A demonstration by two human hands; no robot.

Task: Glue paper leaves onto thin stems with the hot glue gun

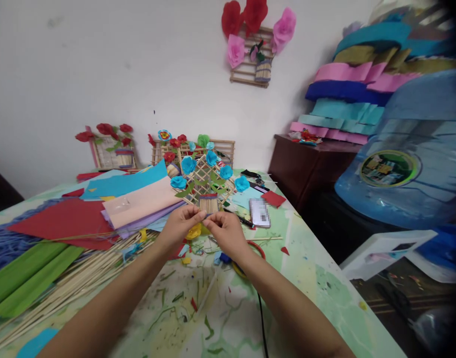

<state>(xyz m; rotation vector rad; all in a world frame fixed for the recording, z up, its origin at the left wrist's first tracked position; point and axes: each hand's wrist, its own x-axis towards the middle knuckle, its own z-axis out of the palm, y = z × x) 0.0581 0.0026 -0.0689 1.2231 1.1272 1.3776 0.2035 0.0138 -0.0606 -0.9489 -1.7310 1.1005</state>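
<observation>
The left hand (179, 226) and right hand (228, 231) pinched shut, fingertips touching, contents unclear. The lattice (203, 176) lay just ahead, equally near both.

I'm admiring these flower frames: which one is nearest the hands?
The blue-flowered frame, just beyond the left hand and right hand. The red-flowered frame leans at the wall, the pink-flowered one hangs on it.

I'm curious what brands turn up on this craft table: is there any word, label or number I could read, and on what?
No text here can be read.
Round green label on the big blue plastic water bottle: print too blurred to read.
Screen of the flat grey phone: blurred out, nothing legible.
</observation>
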